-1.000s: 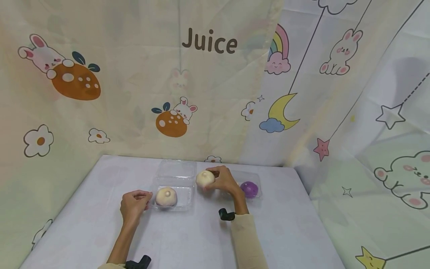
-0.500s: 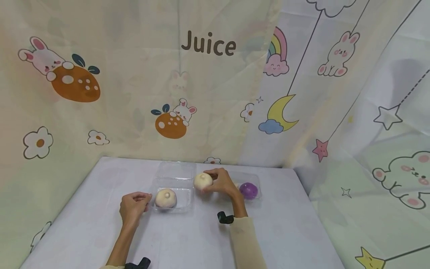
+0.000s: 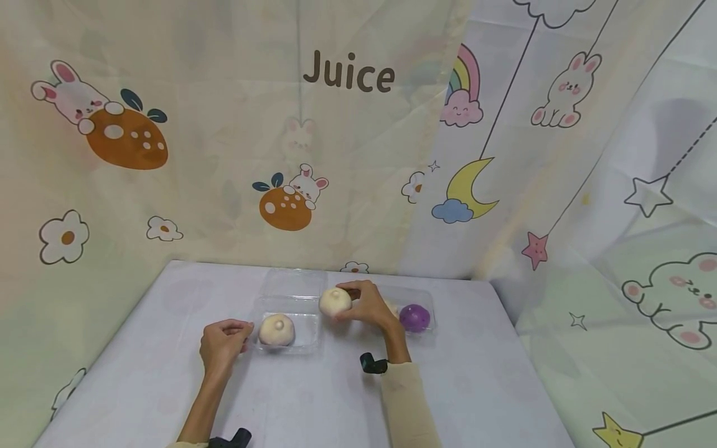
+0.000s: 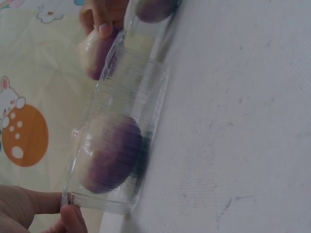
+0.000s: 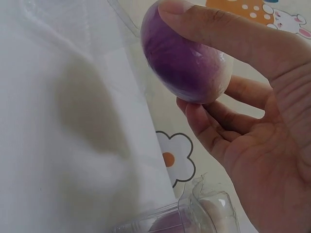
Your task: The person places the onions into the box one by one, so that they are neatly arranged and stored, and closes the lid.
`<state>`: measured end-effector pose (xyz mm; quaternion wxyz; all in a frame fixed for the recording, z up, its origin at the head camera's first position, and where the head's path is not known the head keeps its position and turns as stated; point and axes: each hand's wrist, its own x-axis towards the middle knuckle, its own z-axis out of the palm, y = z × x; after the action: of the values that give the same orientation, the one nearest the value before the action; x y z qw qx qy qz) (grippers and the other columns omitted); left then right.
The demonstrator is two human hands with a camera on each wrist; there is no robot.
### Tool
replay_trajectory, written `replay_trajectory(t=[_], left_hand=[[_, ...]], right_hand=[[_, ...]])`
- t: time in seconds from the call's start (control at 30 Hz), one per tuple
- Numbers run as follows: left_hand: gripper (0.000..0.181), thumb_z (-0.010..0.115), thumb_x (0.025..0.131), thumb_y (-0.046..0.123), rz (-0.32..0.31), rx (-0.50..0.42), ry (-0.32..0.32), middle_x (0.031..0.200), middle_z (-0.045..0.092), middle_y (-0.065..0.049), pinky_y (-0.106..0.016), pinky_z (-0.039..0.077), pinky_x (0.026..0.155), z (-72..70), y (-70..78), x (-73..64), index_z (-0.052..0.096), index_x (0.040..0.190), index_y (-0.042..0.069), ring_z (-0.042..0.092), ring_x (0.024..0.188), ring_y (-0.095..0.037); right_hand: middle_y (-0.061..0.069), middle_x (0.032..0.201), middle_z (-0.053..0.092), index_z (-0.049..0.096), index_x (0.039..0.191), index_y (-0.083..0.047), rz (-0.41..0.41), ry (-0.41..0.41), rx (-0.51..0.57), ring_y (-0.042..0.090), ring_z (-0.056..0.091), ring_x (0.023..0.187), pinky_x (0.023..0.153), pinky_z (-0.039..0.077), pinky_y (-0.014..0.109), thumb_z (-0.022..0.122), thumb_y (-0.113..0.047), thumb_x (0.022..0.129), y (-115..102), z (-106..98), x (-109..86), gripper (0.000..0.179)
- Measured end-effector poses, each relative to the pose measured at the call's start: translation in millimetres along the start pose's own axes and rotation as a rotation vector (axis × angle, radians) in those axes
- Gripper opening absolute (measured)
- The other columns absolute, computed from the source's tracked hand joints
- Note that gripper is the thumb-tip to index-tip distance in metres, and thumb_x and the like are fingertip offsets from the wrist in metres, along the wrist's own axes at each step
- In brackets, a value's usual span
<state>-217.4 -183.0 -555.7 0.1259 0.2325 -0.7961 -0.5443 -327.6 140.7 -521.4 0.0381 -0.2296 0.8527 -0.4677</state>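
Note:
My left hand [image 3: 221, 343] pinches the near-left rim of a clear plastic clamshell box [image 3: 307, 333] between thumb and fingers, as the left wrist view shows. Its lid [image 3: 294, 283] lies folded back. In the box's left half sits a turnip [image 3: 276, 330], cream with a small nub on top and purple underneath. My right hand [image 3: 371, 305] grips a second turnip [image 3: 335, 302] of the same kind, thumb on one side and fingers on the other. This turnip hangs above the table, just right of the box. Its purple side [image 5: 180, 58] faces the right wrist camera.
Behind my right hand stands another clear plastic container [image 3: 428, 292] with a purple-sided turnip [image 3: 415, 318] and a partly hidden pale one [image 3: 392, 307]. A white cloth covers the table [image 3: 313, 398]. A printed curtain [image 3: 224, 155] hangs right behind its far edge.
My right hand has carried its turnip slightly left, closer to the box. More of the pale turnip in the right container shows. The left hand stays at the box rim.

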Motion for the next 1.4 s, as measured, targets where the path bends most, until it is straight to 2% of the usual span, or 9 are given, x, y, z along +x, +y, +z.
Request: replay_trajectory(t=[0.37,0.5,0.73,0.87,1.4], left_hand=[[0.020,0.080,0.096,0.015,-0.003,0.003,-0.005,0.071,0.075,-0.004,-0.027,0.061,0.052,-1.2,0.7,-0.8,0.079,0.099,-0.005,0.067,0.058,-0.014],[0.020,0.080,0.096,0.015,-0.001,0.006,-0.003,0.070,0.074,-0.003,-0.027,0.060,0.052,-0.9,0.7,-0.8,0.079,0.100,-0.005,0.066,0.057,-0.014],[0.021,0.079,0.096,0.015,0.003,0.010,-0.001,0.076,0.077,-0.011,-0.027,0.060,0.051,-0.4,0.6,-1.3,0.079,0.100,-0.005,0.066,0.057,-0.014],[0.021,0.079,0.096,0.015,0.012,0.008,-0.002,0.080,0.079,-0.016,-0.027,0.060,0.051,-0.5,1.1,-1.0,0.079,0.100,-0.005,0.067,0.056,-0.015],[0.020,0.079,0.096,0.014,0.006,0.014,0.008,0.080,0.078,-0.016,-0.027,0.060,0.052,0.0,2.9,-2.1,0.079,0.099,-0.005,0.066,0.057,-0.014]], right_hand=[[0.014,0.128,0.080,0.074,0.136,-0.002,-0.045,-0.014,-0.005,0.029,0.078,0.111,0.104,0.063,0.045,0.104,-0.014,0.068,-6.4,2.0,-0.4,0.074],[0.014,0.128,0.080,0.074,0.135,-0.002,-0.053,-0.019,-0.005,0.028,0.079,0.111,0.104,0.063,0.044,0.104,-0.015,0.068,-9.1,3.1,-0.8,0.075],[0.011,0.128,0.081,0.075,0.136,-0.004,-0.050,-0.031,-0.018,0.022,0.078,0.110,0.103,0.063,0.036,0.104,-0.018,0.068,-10.8,6.4,0.2,0.076],[0.010,0.129,0.080,0.075,0.136,-0.004,-0.057,-0.039,-0.022,0.022,0.078,0.111,0.104,0.063,0.039,0.104,-0.020,0.068,-12.0,8.0,1.5,0.076],[0.010,0.129,0.080,0.074,0.138,-0.007,-0.051,-0.068,-0.010,0.024,0.077,0.113,0.107,0.061,0.047,0.103,-0.020,0.070,-19.9,15.8,3.2,0.075]])
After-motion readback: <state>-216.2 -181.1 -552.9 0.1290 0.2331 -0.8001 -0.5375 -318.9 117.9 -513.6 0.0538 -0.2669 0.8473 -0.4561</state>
